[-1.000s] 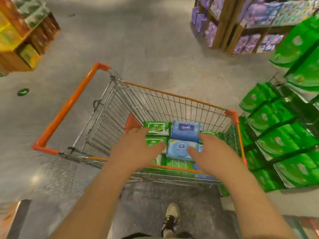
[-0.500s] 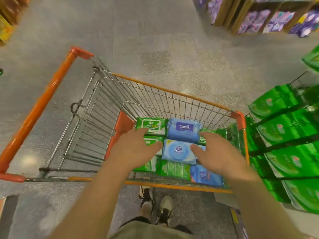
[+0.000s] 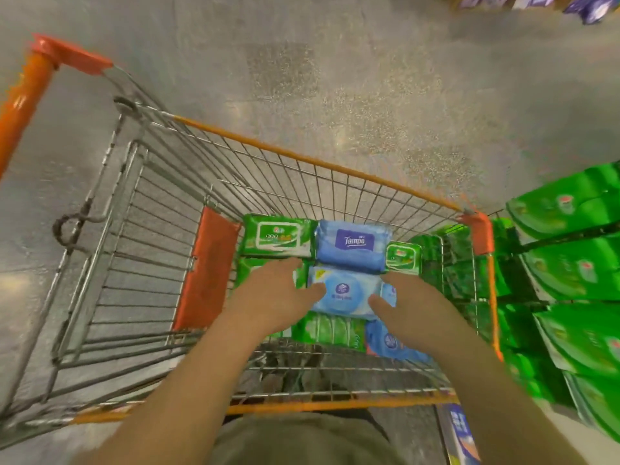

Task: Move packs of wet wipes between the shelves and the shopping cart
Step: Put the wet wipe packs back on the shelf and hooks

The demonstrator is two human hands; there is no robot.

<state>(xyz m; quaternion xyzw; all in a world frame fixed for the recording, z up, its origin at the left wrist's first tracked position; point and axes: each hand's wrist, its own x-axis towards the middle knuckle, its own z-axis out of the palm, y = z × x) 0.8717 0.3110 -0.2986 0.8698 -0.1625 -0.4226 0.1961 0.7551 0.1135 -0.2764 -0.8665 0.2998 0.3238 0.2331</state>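
Between both hands: pale-blue wipes pack [image 3: 345, 292], inside wire cart [image 3: 302, 156].
Grip: left hand [image 3: 275, 297] and right hand [image 3: 416, 303] spread wide, fingers near straight, thumbs on its top.
Hidden: green pack [image 3: 250, 271] under left palm mostly covered; shelf packs [image 3: 570, 270] right of grip blurred.
Count: at least three blue, four green in cart.
Texture: soft glossy film; round lid on the pale-blue one.

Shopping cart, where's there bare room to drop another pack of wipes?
Bare wire shows in the near strip between the front packs and the cart's near rim, and left of the orange flap. From the flap to the right wall the packs lie edge to edge, with the left hand and right hand on them.
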